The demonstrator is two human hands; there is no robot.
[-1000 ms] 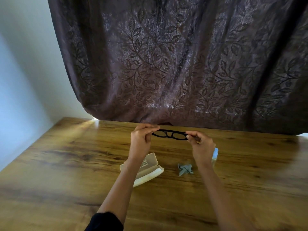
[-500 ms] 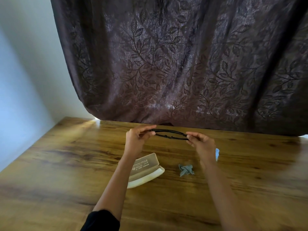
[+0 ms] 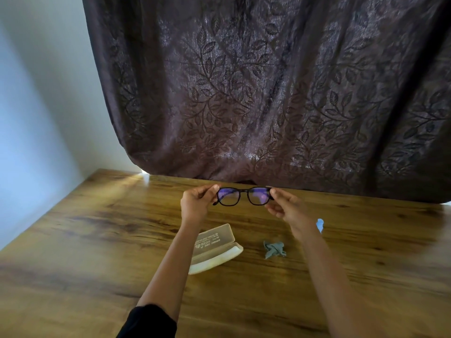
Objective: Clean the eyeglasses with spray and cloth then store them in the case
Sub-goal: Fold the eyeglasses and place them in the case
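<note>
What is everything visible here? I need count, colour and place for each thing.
eyeglasses: 1, black, held above the table
case: 1, beige, open on the table
cloth: 1, grey-green, right of the case
spray bottle: 1, blue part showing, right of the cloth
table: 1, brown wood, below
curtain: 1, dark brown, behind the table
left hand: 1, pinches the eyeglasses' left end
right hand: 1, pinches their right end

The right wrist (image 3: 302, 228) hides most of the spray bottle (image 3: 320, 225); a blue bit shows at its 3 o'clock. The left forearm (image 3: 180, 252) covers the case's (image 3: 214, 242) 9 o'clock end; its print is too small to read.
</note>
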